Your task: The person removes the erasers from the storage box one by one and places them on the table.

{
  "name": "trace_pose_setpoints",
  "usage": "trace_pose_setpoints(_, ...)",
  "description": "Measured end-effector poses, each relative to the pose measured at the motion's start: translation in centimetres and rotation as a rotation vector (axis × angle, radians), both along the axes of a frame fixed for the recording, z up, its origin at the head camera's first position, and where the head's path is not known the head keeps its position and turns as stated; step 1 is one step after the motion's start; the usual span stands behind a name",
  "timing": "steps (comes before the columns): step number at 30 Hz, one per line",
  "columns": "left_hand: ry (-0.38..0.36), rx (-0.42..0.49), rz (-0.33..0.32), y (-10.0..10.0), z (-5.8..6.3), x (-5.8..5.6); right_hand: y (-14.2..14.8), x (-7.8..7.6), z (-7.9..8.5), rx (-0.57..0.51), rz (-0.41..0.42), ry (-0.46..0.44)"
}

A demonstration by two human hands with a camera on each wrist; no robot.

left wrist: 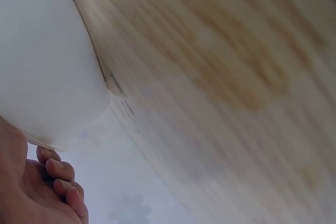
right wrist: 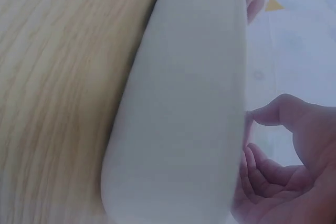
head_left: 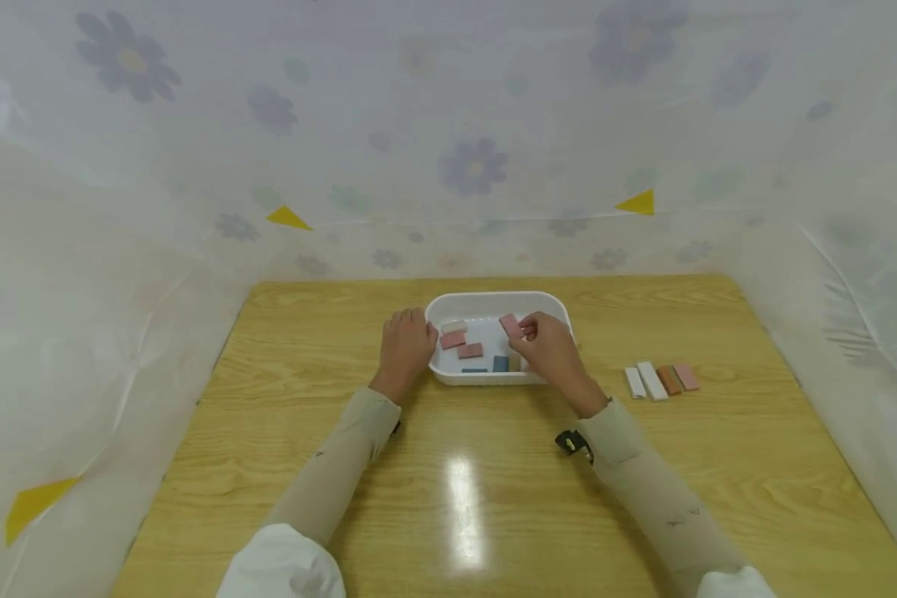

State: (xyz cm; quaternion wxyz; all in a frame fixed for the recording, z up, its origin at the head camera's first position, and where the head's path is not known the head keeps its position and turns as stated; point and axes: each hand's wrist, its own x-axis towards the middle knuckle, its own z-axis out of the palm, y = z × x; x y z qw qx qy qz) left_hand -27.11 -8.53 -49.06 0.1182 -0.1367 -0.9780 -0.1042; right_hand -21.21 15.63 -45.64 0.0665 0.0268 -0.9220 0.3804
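A white plastic tray [head_left: 493, 297] stands near the back of the table, its outer wall [right wrist: 178, 98] filling much of the right wrist view. My left hand [head_left: 407, 345] grips the rim at the tray's left end; in the left wrist view its curled fingers [left wrist: 60, 170] show at the rim. Over the tray's right half, my right hand [head_left: 551, 347] pinches a pink rectangular block [head_left: 510, 325] between thumb and fingers. Inside the tray lie two pink blocks [head_left: 470, 351], a white block [head_left: 453, 327], blue blocks [head_left: 500, 364] and a tan block [head_left: 514, 363].
Right of the tray, a row on the wooden table [head_left: 389, 507] holds two white blocks [head_left: 652, 380], a brown-orange block [head_left: 669, 379] and a pink block [head_left: 686, 377]. A flower-patterned sheet [head_left: 419, 124] with yellow triangles encloses the table's back and sides.
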Motion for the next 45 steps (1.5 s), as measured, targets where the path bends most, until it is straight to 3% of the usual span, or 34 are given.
trace_pose_setpoints(10, -0.014, -0.001, 0.003, 0.1, 0.1, -0.3, 3.2, 1.9, 0.7, -0.046, -0.031, 0.072)
trace_pose_setpoints(19, -0.030, 0.014, 0.006, 0.1, 0.2, -0.3, 6.9, 3.6, 0.1, 0.020, -0.136, 0.097)
trace_pose_setpoints(33, -0.046, 0.030, 0.000, 0.1, 0.2, -0.2, 12.5, 7.1, -2.9, 0.057, -0.296, 0.042)
trace_pose_setpoints(45, -0.048, 0.028, 0.007, 0.0, 0.2, -0.3, 12.8, 8.4, -3.8, 0.054, -0.271, -0.020)
